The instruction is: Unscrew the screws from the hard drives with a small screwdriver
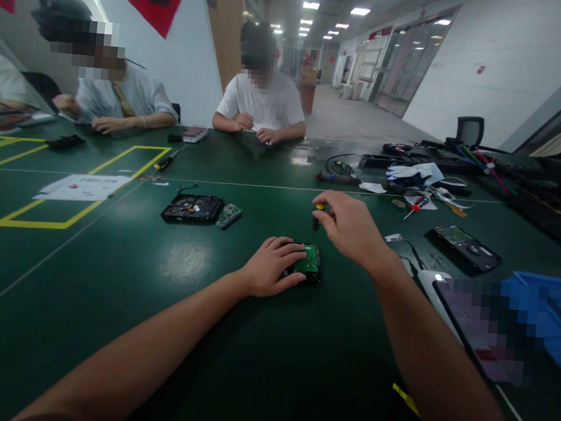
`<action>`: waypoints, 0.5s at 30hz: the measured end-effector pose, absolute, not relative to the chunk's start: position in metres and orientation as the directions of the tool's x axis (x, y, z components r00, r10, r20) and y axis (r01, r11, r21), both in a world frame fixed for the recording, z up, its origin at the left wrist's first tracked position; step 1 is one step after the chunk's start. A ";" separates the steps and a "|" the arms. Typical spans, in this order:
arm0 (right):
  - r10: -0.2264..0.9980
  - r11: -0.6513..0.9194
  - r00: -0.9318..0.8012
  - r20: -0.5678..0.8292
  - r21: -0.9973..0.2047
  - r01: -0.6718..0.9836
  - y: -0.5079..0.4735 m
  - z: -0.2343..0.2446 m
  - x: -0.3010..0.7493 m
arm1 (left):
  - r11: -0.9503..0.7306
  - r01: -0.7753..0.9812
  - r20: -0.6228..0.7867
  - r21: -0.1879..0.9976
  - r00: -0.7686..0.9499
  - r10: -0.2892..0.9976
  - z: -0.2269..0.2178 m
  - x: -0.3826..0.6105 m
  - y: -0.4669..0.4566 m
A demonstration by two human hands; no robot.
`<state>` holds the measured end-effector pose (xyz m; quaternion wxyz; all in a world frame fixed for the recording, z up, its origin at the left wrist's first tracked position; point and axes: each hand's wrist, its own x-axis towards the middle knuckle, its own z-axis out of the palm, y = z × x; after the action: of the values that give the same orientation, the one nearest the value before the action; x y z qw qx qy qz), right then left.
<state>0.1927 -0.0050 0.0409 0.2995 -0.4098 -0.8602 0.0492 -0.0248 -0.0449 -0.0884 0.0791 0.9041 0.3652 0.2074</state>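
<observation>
A small hard drive [309,265] with a green circuit board facing up lies on the green table [107,287] in front of me. My left hand [273,267] rests on its left side, fingers curled over the edge and pressing it down. My right hand [350,228] pinches the top of a small screwdriver [316,219] with a yellow and black handle. The screwdriver stands upright, its tip on the circuit board.
Another opened drive [192,208] and a loose circuit board [229,216] lie further back on the left. A third drive [464,245], a blue bin [550,319], gloves [414,172] and tools sit at the right. Two people sit across the table.
</observation>
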 end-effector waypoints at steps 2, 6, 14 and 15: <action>0.744 0.641 -0.469 0.476 -0.313 0.701 -0.005 0.041 0.192 | -0.721 0.626 0.318 0.297 0.647 0.692 -0.088 -0.025 -0.045; 0.756 0.610 -0.434 0.490 -0.287 0.739 -0.004 0.043 0.196 | -0.722 0.626 0.309 0.295 0.652 0.692 -0.087 -0.025 -0.046; 0.752 0.643 -0.478 0.454 -0.346 0.683 -0.006 0.048 0.204 | -0.727 0.625 0.316 0.285 0.654 0.687 -0.089 -0.024 -0.045; 0.751 0.642 -0.473 0.461 -0.341 0.686 -0.006 0.048 0.203 | -0.727 0.625 0.317 0.287 0.654 0.687 -0.089 -0.024 -0.045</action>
<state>0.2031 -0.0058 0.0478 0.2957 -0.4195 -0.8565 0.0545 -0.0239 -0.0447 -0.0893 0.0761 0.9061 0.3618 0.2054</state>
